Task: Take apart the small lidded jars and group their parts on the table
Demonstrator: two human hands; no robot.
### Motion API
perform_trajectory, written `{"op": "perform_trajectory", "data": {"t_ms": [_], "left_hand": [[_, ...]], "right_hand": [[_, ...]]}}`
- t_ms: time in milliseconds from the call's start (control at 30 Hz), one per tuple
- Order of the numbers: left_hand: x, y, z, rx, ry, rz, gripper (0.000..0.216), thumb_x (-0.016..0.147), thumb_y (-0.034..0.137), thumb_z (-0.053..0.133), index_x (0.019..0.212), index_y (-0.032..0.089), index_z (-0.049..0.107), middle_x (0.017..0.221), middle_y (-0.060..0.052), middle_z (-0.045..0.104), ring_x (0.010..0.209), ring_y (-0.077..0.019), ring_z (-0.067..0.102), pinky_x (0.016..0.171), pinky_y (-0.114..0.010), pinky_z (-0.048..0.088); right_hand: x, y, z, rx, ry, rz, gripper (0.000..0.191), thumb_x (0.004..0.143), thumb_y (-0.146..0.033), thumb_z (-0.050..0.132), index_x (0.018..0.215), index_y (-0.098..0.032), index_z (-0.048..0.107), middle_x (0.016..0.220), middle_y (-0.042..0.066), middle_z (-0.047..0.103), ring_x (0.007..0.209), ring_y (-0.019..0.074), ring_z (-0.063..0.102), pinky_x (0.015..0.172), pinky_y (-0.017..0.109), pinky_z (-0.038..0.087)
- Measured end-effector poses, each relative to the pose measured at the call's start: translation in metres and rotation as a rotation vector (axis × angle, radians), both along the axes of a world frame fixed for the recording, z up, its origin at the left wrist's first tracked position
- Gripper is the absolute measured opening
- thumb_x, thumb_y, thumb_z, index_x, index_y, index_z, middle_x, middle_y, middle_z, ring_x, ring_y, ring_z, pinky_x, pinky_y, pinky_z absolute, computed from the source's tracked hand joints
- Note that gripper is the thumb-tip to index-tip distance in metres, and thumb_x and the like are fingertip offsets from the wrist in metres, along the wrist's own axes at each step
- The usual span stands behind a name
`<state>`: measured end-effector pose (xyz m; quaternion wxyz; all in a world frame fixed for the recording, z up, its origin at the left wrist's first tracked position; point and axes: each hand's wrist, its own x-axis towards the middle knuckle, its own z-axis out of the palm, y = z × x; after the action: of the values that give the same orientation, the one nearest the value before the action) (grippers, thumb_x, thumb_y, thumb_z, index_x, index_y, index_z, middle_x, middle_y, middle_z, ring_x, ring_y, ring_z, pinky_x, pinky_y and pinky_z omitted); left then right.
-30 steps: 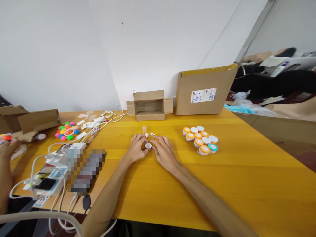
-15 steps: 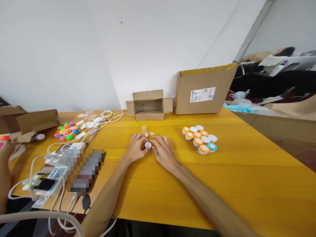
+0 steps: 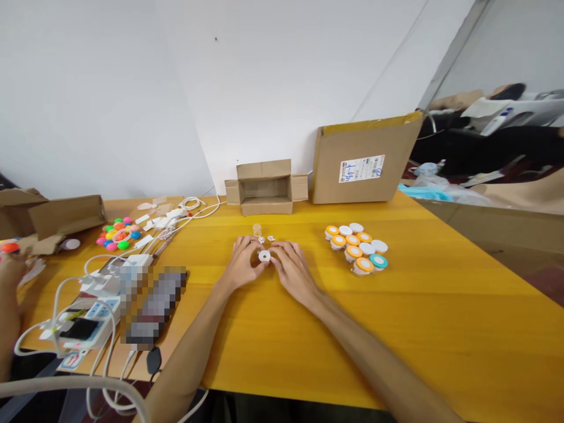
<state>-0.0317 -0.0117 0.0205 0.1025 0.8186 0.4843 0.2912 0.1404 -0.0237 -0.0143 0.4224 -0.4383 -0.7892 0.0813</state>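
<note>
Between my two hands is a small white round piece (image 3: pixel 264 256) with a dark spot at its middle. My left hand (image 3: pixel 241 263) pinches it from the left side with thumb and forefinger. On the opposite edge, the fingertips of my right hand (image 3: pixel 291 267) close in against it. Just beyond my fingers lie two small white pieces with dark reddish marks, one on the left (image 3: pixel 261 239) and one on the right (image 3: pixel 271 238). A small clear cup (image 3: pixel 257 230) stands behind them.
Several lidded round containers (image 3: pixel 352 240) cluster at the right. An open carton (image 3: pixel 266 188) and a large cardboard box (image 3: pixel 361 167) stand against the wall. Colourful balls (image 3: pixel 123 245), a power strip (image 3: pixel 106 320) and cables lie left. Another person's hand (image 3: pixel 11 267) is at the far left.
The white piece showed a cup-like hollow and now shows a flatter face with a central spot. The orange bit near my right fingers is no longer plainly visible. My hands barely moved.
</note>
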Motion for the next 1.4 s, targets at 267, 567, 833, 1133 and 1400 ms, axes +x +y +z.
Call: {"op": "perform_trajectory", "data": {"t_ms": [267, 567, 833, 1133, 1400], "left_hand": [[0.007, -0.007, 0.003, 0.033, -0.033, -0.087, 0.017, 0.082, 0.025, 0.064, 0.099, 0.024, 0.063, 0.109, -0.006, 0.059, 0.106, -0.0257, 0.052, 0.095, -0.041, 0.04], [0.003, -0.003, 0.0, 0.005, -0.017, -0.066, 0.02, 0.081, 0.02, 0.065, 0.1, 0.023, 0.063, 0.106, -0.006, 0.061, 0.104, -0.0256, 0.052, 0.091, -0.04, 0.041], [0.002, -0.001, -0.001, -0.007, 0.048, -0.033, 0.01, 0.083, 0.015, 0.059, 0.077, 0.022, 0.063, 0.087, -0.004, 0.064, 0.094, -0.0241, 0.053, 0.086, -0.039, 0.041], [0.003, 0.003, -0.004, -0.027, -0.088, -0.053, 0.012, 0.085, 0.015, 0.059, 0.075, 0.022, 0.062, 0.084, -0.003, 0.065, 0.09, -0.0218, 0.056, 0.084, -0.036, 0.042], [0.008, 0.003, -0.001, -0.118, -0.307, -0.063, 0.015, 0.088, 0.026, 0.059, 0.075, 0.021, 0.063, 0.08, -0.001, 0.067, 0.084, -0.019, 0.058, 0.085, -0.035, 0.044]], "right_hand": [[0.001, 0.004, 0.002, -0.278, 0.306, 0.08, 0.015, 0.091, -0.026, 0.049, 0.101, -0.024, 0.061, 0.093, 0.003, 0.073, 0.082, 0.0189, 0.068, 0.076, 0.032, 0.054], [0.015, 0.009, 0.007, -0.254, 0.156, -0.051, 0.016, 0.089, -0.021, 0.05, 0.087, -0.025, 0.066, 0.087, 0.003, 0.074, 0.077, 0.021, 0.069, 0.069, 0.031, 0.051], [0.025, 0.01, 0.008, -0.194, -0.095, -0.212, 0.019, 0.087, -0.016, 0.054, 0.084, -0.027, 0.069, 0.086, 0.004, 0.071, 0.073, 0.0208, 0.065, 0.058, 0.028, 0.041], [0.025, 0.008, 0.007, -0.096, -0.076, -0.213, 0.022, 0.088, -0.016, 0.052, 0.086, -0.027, 0.07, 0.089, 0.004, 0.066, 0.072, 0.0181, 0.062, 0.057, 0.027, 0.043], [0.008, 0.004, 0.01, -0.224, 0.174, 0.133, 0.016, 0.084, -0.022, 0.06, 0.1, -0.024, 0.066, 0.086, 0.001, 0.067, 0.064, 0.0149, 0.057, 0.064, 0.028, 0.05]]}}
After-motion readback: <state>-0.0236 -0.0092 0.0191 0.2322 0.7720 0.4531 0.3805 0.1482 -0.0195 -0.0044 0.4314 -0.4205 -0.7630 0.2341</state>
